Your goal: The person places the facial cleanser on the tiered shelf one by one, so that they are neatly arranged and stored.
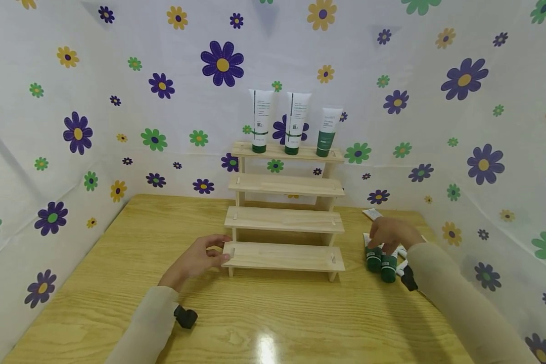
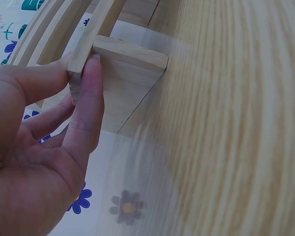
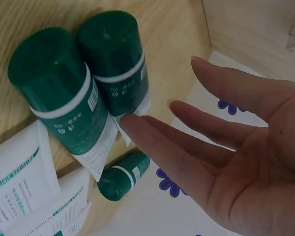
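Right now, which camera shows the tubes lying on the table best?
The right wrist view: the lying tubes fill it, caps and labels clear, by the open right hand. The head view shows them small, partly hidden by that hand. The left wrist view shows none.

Green-capped white tubes (image 3: 73, 113), flower-patterned backdrop (image 1: 118, 101)

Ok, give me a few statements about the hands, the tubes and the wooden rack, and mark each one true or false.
1. Three tubes stand on the rack's top step. True.
2. The left hand holds a tube. False: it grips the end of the rack's lowest step.
3. The right hand is open over tubes lying on the table. True.
4. The lying tubes have red caps. False: the caps are green.
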